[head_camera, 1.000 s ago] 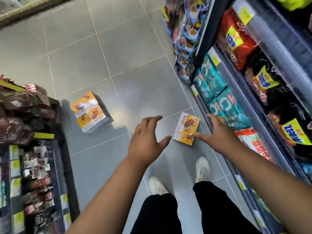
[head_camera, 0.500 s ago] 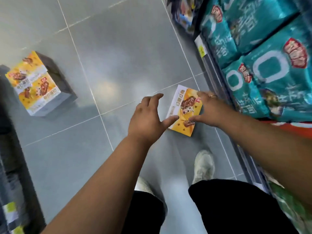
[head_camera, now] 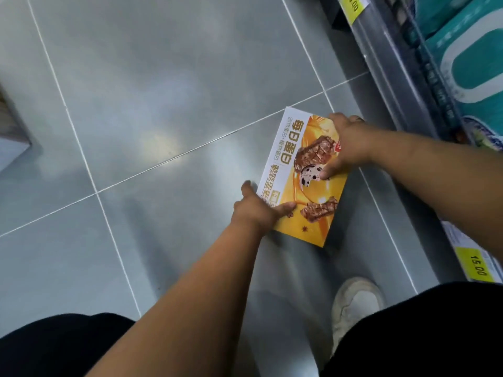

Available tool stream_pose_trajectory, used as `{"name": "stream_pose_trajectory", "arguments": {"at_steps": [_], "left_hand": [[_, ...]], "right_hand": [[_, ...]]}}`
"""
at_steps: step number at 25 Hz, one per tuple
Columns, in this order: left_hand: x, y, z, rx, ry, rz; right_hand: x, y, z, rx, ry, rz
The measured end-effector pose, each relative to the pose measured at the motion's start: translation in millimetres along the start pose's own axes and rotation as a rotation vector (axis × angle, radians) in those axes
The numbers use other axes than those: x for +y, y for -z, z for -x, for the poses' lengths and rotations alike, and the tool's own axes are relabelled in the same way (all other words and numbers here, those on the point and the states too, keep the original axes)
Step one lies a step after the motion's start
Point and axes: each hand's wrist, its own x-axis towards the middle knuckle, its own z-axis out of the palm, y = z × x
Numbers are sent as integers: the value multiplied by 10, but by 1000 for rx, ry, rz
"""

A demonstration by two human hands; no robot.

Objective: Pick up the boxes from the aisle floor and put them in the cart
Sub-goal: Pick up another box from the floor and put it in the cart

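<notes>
Count in head view: 1 yellow snack box [head_camera: 304,178] whole, flat on the grey tile floor [head_camera: 168,91], near the shelf's base. 1 more box [head_camera: 11,142], only a corner showing at the left edge; kind unclear. 2 hands on the yellow box: left hand [head_camera: 258,210] at its near-left edge, right hand [head_camera: 345,145] at its right edge. 1 white shoe [head_camera: 356,303]. 2 yellow price tags: one [head_camera: 352,8] on the shelf rail at top, one [head_camera: 476,265] at lower right, both reading 15.00. Teal snack bags [head_camera: 468,69] on the shelf: at least 2; cropped, exact count unclear.

both hands [head_camera: 258,210] [head_camera: 347,144] grip yellow box [head_camera: 302,183] on tiled floor [head_camera: 163,91].
</notes>
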Motion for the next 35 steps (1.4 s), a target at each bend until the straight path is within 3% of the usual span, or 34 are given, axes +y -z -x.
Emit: {"name": "stream_pose_trajectory", "arguments": {"at_steps": [5, 11, 26, 35], "left_hand": [[19, 14, 13, 44, -44, 135], [239, 899, 898, 147, -123, 103], [1025, 3337, 5112, 296, -322, 15], [1270, 4148, 7294, 440, -586, -74]], "right_hand": [[-59, 21, 208, 87, -1, -94], [-541, 704, 1174, 223, 36, -214], [-1828, 3175, 5203, 416, 37, -395], [-2065, 3957, 7349, 689, 37, -502]]}}
